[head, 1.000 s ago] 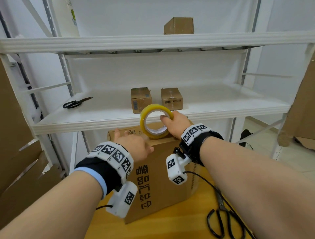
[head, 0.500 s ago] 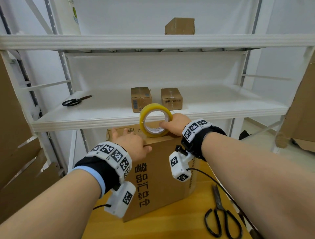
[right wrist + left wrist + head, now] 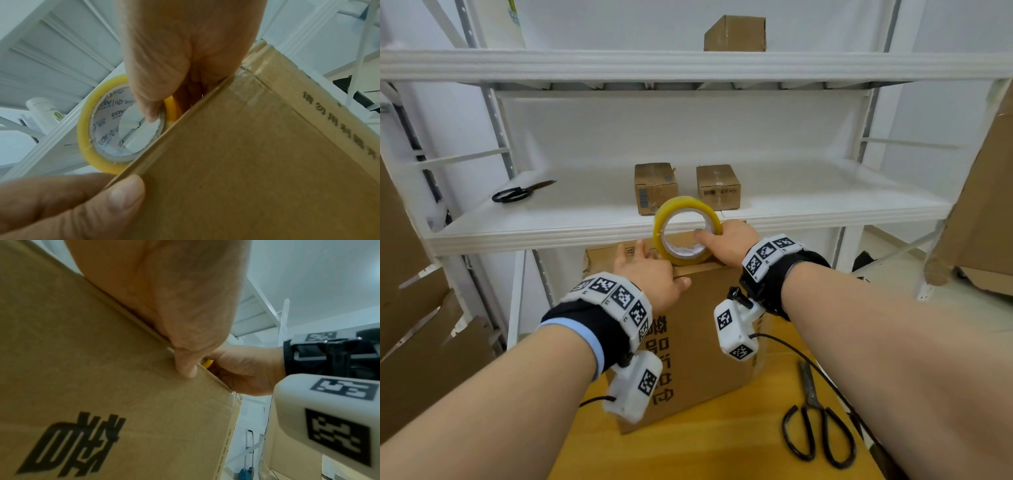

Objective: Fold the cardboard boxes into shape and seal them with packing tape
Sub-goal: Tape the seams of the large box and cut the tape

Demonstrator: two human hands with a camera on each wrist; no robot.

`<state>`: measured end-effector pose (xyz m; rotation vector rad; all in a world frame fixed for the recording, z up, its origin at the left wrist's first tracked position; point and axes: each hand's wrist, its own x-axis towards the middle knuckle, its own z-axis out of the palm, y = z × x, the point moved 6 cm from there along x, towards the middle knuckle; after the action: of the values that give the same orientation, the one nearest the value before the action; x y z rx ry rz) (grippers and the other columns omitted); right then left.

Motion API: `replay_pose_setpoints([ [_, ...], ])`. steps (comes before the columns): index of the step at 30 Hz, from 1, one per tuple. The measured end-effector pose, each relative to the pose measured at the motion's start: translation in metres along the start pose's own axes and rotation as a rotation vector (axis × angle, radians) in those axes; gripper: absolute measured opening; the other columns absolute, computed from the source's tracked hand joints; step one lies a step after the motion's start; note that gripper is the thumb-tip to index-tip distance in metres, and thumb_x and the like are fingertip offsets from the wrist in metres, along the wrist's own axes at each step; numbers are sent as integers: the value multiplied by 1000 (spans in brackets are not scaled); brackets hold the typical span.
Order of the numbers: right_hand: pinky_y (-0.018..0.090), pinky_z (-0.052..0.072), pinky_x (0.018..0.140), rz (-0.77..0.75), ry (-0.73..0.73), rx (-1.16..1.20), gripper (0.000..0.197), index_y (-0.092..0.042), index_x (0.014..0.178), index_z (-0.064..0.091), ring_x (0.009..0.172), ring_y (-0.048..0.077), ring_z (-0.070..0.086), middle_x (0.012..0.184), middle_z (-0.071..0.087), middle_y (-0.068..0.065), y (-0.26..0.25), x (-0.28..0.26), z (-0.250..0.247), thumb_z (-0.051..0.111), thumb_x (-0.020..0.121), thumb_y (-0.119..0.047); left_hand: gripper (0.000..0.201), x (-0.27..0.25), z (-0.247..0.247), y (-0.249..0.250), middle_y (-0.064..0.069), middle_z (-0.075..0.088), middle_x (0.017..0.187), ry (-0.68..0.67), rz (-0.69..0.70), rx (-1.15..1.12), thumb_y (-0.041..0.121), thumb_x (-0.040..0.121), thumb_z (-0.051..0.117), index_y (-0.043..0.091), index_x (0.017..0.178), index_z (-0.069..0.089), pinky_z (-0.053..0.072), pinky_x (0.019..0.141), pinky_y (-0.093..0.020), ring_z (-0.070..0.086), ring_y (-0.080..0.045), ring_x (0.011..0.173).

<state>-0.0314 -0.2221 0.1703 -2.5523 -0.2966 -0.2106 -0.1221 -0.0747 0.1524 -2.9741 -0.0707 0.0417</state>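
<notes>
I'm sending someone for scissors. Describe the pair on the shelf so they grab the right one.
Find the white shelf above the big cardboard box. The shelf scissors lie at its left end, left of two small boxes. The other scissors lie on the wooden table.

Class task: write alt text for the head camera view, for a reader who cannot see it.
A person's right hand holds a yellow tape roll upright on a large cardboard box, while the left hand presses its top edge. Scissors lie on the wooden table; white shelving behind holds small boxes.
</notes>
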Motion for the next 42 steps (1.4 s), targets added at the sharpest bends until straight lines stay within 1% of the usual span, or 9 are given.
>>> replay_pose_setpoints([
  [4, 31, 39, 55, 5, 50, -29, 49, -20, 58, 43, 55, 21, 48, 56, 46, -1, -4, 0, 1, 47, 93, -54, 71, -3, 1, -1, -11, 18, 163, -1, -31, 9, 63, 98, 22, 19, 153, 31, -7, 117, -62, -2, -35, 151],
  [9, 28, 29, 48, 87, 168, 50, 44, -15, 59, 42, 54, 22, 45, 56, 45, 1, 4, -1, -18, 46, 98, -35, 71, -5, 0, -4, -11, 21, 162, 36, -25, -8, 63, 97, 23, 19, 153, 28, -7, 116, -64, 0, -37, 151],
  [13, 27, 28, 47, 78, 205, 23, 52, -15, 59, 47, 54, 21, 48, 55, 47, 2, 6, -4, -26, 50, 95, -52, 74, -5, 1, -7, -11, 20, 162, 38, -51, -2, 64, 97, 22, 17, 155, 23, -6, 116, -65, -1, -38, 150],
  [15, 26, 30, 47, 71, 165, -23, 56, -15, 58, 46, 51, 18, 46, 54, 45, 0, 8, -7, -26, 51, 92, -60, 75, -4, 1, -8, -10, 20, 162, 35, -66, 0, 65, 96, 22, 19, 155, 23, -6, 115, -66, -3, -39, 150],
  [20, 26, 33, 48, 43, 100, -36, 51, -18, 57, 45, 49, 17, 45, 53, 45, -2, 13, -7, -23, 55, 91, -54, 80, 2, -8, 6, -10, 14, 163, 103, -28, -27, 65, 92, 37, 14, 153, 28, -11, 115, -64, -18, -31, 149],
  [23, 27, 35, 49, 32, 107, -17, 48, -17, 60, 48, 50, 18, 47, 55, 47, -1, 12, -8, -18, 51, 92, -53, 83, 8, -6, 13, -7, 15, 163, 119, 28, -76, 63, 91, 40, 14, 155, 20, -2, 120, -57, -6, -25, 152],
  [27, 27, 33, 48, -4, 88, -22, 54, -18, 54, 42, 47, 19, 43, 50, 42, -1, 9, -12, -10, 46, 95, -52, 72, 12, 1, 16, -9, 27, 159, 66, 82, -93, 58, 94, 41, 16, 152, 29, 17, 121, -50, 19, -26, 148],
  [32, 27, 26, 45, 31, 160, -76, 51, -12, 57, 44, 49, 16, 42, 54, 45, 3, 3, -13, -20, 41, 102, -36, 70, 15, 5, 16, -10, 24, 159, 35, 68, -97, 54, 98, 39, 14, 153, 24, 23, 118, -51, 21, -27, 148],
  [42, 25, 28, 43, 142, 184, -77, 47, -12, 57, 45, 47, 16, 42, 54, 44, 1, 12, -11, -20, 45, 100, -33, 62, 16, 3, 16, -8, 37, 151, 13, 76, -117, 54, 96, 44, 19, 147, 36, 35, 111, -49, 35, -26, 139],
])
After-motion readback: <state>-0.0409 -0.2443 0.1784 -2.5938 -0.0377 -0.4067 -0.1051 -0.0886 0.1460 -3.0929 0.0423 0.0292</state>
